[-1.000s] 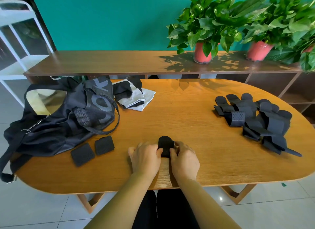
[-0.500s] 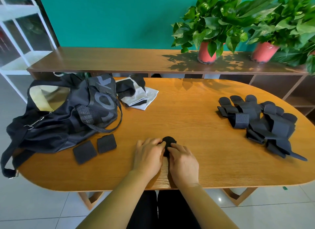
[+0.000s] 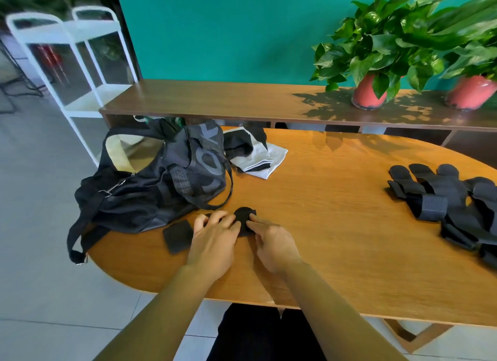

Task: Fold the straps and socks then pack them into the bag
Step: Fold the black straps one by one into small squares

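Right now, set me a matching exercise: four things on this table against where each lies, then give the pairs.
Things:
1. bag
2. socks
3. pile of straps
4. small strap

Places:
A. right end of the table
B. under the fingertips of the left hand and right hand
C. left end of the table, mouth open
D. just right of the bag, far side

Pairs: 1-C, 2-D, 3-A, 4-B
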### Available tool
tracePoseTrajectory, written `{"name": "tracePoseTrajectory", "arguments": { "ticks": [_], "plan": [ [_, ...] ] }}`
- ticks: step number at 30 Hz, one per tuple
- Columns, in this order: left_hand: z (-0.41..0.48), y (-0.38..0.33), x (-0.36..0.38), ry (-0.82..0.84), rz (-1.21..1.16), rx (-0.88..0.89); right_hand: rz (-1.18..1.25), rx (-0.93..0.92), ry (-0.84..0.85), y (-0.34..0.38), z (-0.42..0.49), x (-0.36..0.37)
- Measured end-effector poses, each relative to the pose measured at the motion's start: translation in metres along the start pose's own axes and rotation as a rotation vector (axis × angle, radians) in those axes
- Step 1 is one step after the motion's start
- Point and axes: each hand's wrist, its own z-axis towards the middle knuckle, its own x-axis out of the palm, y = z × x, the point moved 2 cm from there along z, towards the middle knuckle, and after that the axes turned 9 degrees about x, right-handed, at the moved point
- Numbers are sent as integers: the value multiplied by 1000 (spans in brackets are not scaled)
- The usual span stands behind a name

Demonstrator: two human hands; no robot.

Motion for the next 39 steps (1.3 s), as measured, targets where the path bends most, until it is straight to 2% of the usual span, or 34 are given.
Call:
{"name": "tracePoseTrajectory", "arguments": {
  "ticks": [11,15,19,22,33,39],
  "plan": [
    [-11,28,1,166,-127,-124,-8,-44,96,25,28,18],
    [-9,25,-3,164,-127,-150,41,-35,87,25,31,19],
    [-7,16,-12,116,-136,-110,214,17,29,22,26,9],
    [0,2,-18,99,-142,-66,237,52,-5,12,18,-7],
    [64,-103,-37,132,-229,150,155,383,-199,-100,-43,-103],
    [99,-164,-37,134,-262,259,99,484,-341,-166,-63,-140]
  ]
}}
